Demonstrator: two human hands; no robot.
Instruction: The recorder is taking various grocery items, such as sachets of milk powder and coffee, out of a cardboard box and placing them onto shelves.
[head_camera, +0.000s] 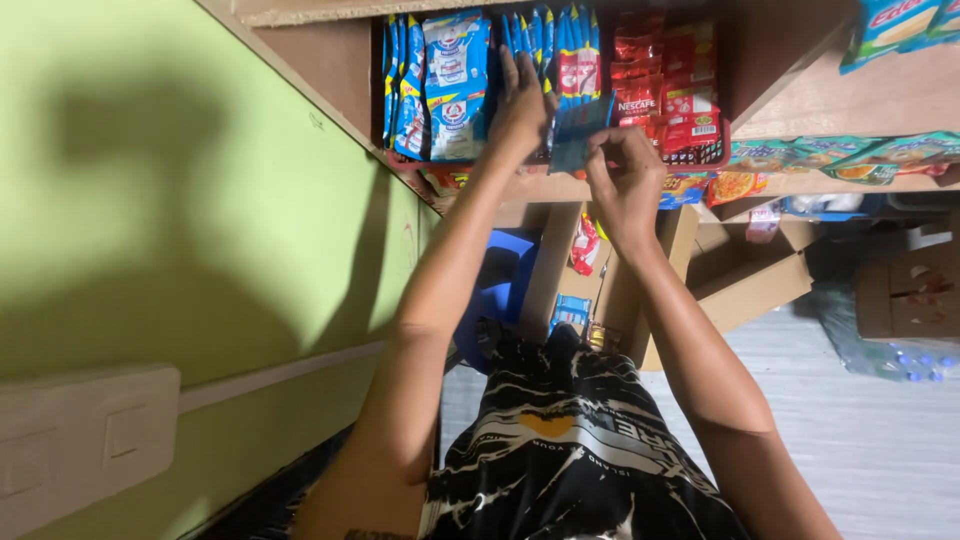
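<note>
Looking down from your head camera, you see both bare arms stretched toward a wooden shelf (560, 188) stocked with hanging sachet strips. Your left hand (522, 100) lies flat, fingers extended and unclenched, pressed against the row of blue sachet packs (450, 80) standing in the shelf compartment; it grips nothing that you can make out. Your right hand (625, 175) is curled, its fingertips pinching the lower edge of a single blue sachet (575, 135), which is held just in front of the shelf, between the blue packs and the red coffee sachets (665, 85) to their right. Further right along the shelf edge lie orange and green noodle packets (840, 160). Below the shelf, between your forearms, an open cardboard box (570, 275) holds a red packet and a blue one, and a blue plastic stool (495, 295) stands just beside it on the left. A second open carton (750, 275) sits to the right on the pale floor (860, 440). A green wall (180, 200) with a white switch plate (85, 440) fills the left side.
</note>
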